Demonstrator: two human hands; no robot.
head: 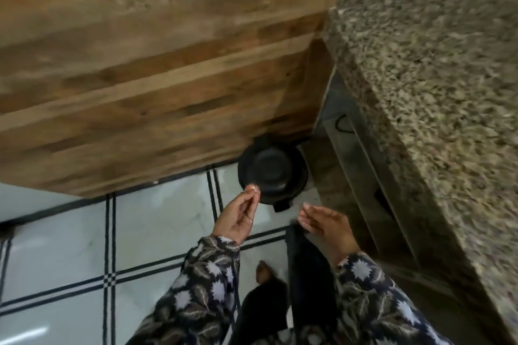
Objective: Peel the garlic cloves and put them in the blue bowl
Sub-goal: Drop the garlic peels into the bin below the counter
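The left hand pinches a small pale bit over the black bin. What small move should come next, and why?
Probably open the black bin first, perhaps with the foot on its front pedal. Its lid looks shut, while the left hand pinches a small pale bit, maybe garlic skin, at its near rim. The right hand is open and holds nothing.

Downward view onto a tiled floor (70, 246). A black bin (276, 173), lid closed, stands where a wooden panel (140, 64) meets a speckled stone worktop (434, 78). The left grip (238, 216), fingertips (250, 190) pressed together, hangs at the bin's near rim; any contents cannot be made out. The right grip (325, 225) is just beside it, fingers relaxed. Leaf-patterned sleeves (201, 288) and a bare foot (263, 272) show below.
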